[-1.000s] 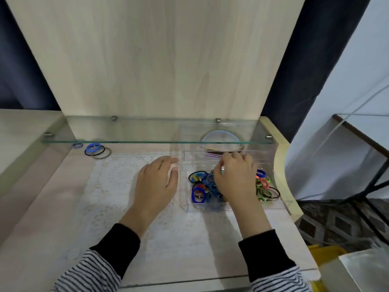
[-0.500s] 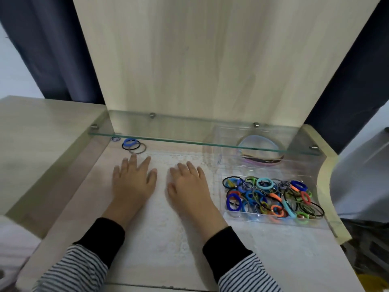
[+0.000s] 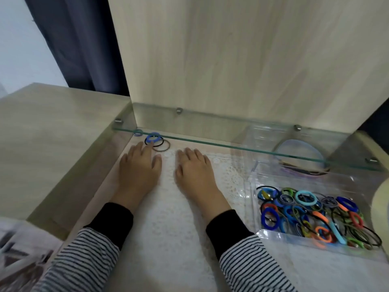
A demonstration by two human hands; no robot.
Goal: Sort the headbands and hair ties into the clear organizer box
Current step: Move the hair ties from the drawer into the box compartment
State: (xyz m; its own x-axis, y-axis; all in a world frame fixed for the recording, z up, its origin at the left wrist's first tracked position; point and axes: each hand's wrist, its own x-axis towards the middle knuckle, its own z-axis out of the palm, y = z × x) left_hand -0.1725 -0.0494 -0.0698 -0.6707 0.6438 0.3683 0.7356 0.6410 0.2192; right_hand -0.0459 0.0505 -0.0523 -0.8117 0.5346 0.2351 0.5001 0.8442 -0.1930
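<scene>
- Fabric [image 3: 19, 256] with a dark pattern fills the lower left corner of the frame.
- Loose hair ties [image 3: 154, 140] lie on the tabletop left of centre, under the front edge of the glass shelf [image 3: 231, 145]: a blue one, a thin black ring and a thin brown ring overlap, with a small striped one just to their left.
- Left hand [image 3: 139, 169] lies palm down, fingers straight and slightly spread, holding nothing; its fingertips are at the black ring.
- Right hand [image 3: 193, 171] lies flat just beside it on the lace mat [image 3: 164, 218], fingers straight and close together, holding nothing.
- Clear organizer box [image 3: 299, 242] stands at the right of the frame, well apart from both hands.
- Headbands [image 3: 301, 152] sit in its far compartment, seen through the shelf.
- Hair ties [image 3: 315, 216] of many colours are heaped in its near compartment.
</scene>
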